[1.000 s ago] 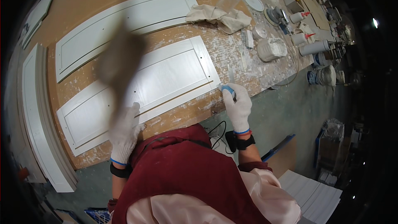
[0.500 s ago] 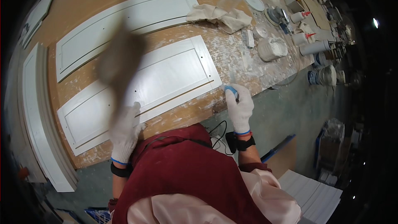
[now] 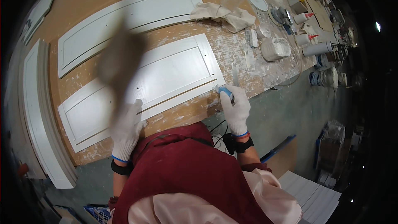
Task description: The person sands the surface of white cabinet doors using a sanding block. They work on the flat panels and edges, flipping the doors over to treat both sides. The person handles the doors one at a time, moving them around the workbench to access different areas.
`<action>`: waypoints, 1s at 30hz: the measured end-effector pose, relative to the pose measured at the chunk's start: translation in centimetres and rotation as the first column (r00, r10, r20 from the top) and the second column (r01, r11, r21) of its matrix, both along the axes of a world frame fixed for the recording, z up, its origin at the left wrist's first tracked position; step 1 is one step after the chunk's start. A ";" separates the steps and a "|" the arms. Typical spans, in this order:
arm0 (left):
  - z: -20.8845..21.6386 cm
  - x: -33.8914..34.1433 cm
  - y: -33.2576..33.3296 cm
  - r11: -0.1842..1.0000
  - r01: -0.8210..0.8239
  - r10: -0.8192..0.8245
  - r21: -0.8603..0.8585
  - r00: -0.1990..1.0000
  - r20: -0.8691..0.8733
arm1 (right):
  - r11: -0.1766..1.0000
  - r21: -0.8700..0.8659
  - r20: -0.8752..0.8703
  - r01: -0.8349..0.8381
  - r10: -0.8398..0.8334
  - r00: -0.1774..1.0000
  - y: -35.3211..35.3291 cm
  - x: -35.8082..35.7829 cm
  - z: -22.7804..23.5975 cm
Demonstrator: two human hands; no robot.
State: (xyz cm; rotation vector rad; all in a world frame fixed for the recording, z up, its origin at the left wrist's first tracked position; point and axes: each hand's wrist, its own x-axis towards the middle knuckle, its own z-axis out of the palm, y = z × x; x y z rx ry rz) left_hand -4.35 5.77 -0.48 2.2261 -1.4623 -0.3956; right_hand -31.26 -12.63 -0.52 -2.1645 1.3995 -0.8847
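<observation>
In a white knit glove, my left hand (image 3: 127, 132) rests at the near edge of a white framed panel (image 3: 174, 68), its fingers stretched onto the edge and partly hidden by a blur. My right hand (image 3: 236, 110), gloved alike, is closed round a small blue object (image 3: 225, 91) with a pale end, whose kind I cannot make out. That end meets the panel's near right corner. The panel lies flat, with a narrow slot along its near side and small dark holes. Just beyond my right hand lies a thin grey blade-like strip (image 3: 235, 74).
A second white panel (image 3: 157, 6) lies farther back, and stacked panels (image 3: 43, 128) stand at the left. A crumpled cloth (image 3: 226, 16), a white-crusted tub (image 3: 275, 49), a sander (image 3: 280, 16) and glue bottles (image 3: 304, 18) crowd the right. A brown blur hides the left middle.
My right hand has moved left with the blue object, from beside the panel's corner onto it. My left hand stays at the near edge. The view has shifted slightly.
</observation>
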 end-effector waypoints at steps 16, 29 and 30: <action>-0.2 0.0 0.1 1.000 -0.001 0.002 -0.022 1.000 0.017 | 1.000 0.008 -0.002 -0.008 0.008 1.000 0.2 0.5 -0.2; -0.5 0.1 0.1 1.000 -0.012 0.012 -0.025 1.000 -0.008 | 0.997 0.075 -0.012 0.030 -0.030 0.999 0.2 0.6 0.3; -0.4 0.0 0.0 1.000 -0.013 0.013 -0.023 1.000 -0.008 | 0.994 0.100 -0.004 0.038 -0.038 0.999 0.1 0.5 0.5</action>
